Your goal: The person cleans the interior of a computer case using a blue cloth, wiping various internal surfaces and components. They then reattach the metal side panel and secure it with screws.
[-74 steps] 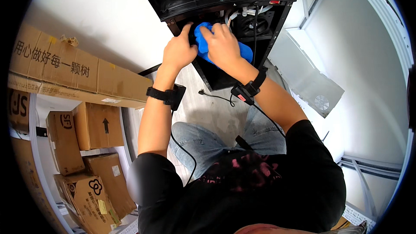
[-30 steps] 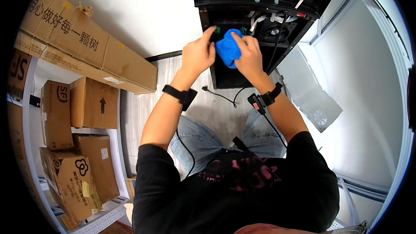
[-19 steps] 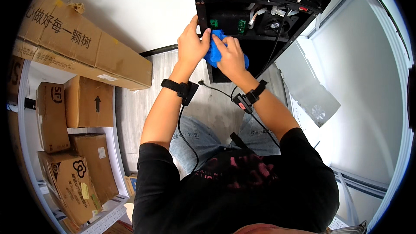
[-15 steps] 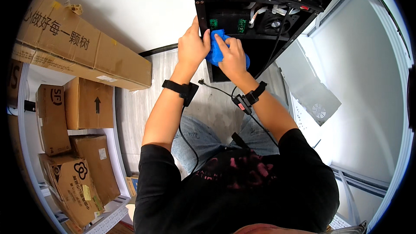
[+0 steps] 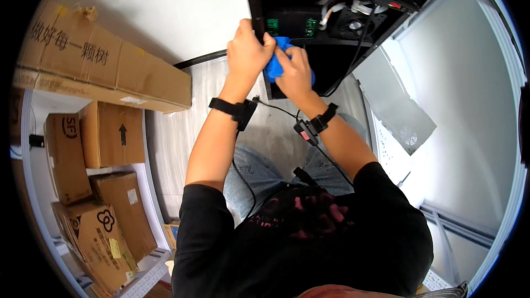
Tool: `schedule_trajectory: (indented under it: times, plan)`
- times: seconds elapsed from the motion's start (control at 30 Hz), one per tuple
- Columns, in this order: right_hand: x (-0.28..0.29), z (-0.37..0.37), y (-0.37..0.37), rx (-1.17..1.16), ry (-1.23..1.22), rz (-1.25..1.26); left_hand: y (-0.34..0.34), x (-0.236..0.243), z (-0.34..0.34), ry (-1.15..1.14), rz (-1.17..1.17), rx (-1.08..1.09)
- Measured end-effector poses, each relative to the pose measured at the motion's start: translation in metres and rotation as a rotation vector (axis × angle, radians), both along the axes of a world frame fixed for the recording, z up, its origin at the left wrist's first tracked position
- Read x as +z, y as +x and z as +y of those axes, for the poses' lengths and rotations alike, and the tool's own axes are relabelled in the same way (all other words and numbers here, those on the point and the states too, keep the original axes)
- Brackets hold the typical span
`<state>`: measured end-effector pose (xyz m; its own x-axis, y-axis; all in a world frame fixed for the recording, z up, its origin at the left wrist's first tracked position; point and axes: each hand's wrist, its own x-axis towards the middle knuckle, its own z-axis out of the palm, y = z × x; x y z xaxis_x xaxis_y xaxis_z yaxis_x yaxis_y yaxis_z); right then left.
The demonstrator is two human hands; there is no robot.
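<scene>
A black open-fronted cabinet (image 5: 255, 25) stands ahead of me, with green circuit boards (image 5: 311, 25), a round fan (image 5: 353, 25) and loose cables in its upper part. My left hand (image 5: 247, 49) is wrapped round its left side edge, fingers outside and thumb toward the front. My right hand (image 5: 295, 72) presses a crumpled blue cloth (image 5: 280, 43) close to the inner side of that edge. The cloth bulges out around the right fingers. My left thumb is close to the right fingertips; whether it touches the cloth I cannot tell.
A long cardboard box (image 5: 105, 66) lies at the left, above a white shelf rack with several brown cartons (image 5: 118, 135). A grey metal panel (image 5: 395, 102) leans at the right. A black cable (image 5: 279, 111) hangs between my forearms over the wooden floor (image 5: 176, 132).
My left hand has shifted slightly right, its thumb nearer the right fingers. The right hand has moved slightly up and left with the blue cloth. The whole view has shifted a little.
</scene>
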<state>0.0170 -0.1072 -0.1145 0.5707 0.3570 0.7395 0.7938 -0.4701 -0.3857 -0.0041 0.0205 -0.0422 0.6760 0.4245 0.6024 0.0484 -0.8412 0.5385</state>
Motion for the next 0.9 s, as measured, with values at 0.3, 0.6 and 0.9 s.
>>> schedule_trajectory:
  times: [0.3, 0.6, 0.9]
  plan:
    - [-0.011, -0.068, 0.026, -0.154, 0.082, -0.007, -0.002, -0.001, 0.0, 0.044, 0.062, 0.009]
    - [-0.021, -0.086, 0.038, -0.208, 0.189, 0.063, 0.004, -0.01, 0.001, 0.101, -0.008, 0.088]
    - [0.038, -0.124, -0.002, 0.171, 0.396, 0.347, 0.001, -0.014, -0.007, 0.07, 0.005, 0.124]
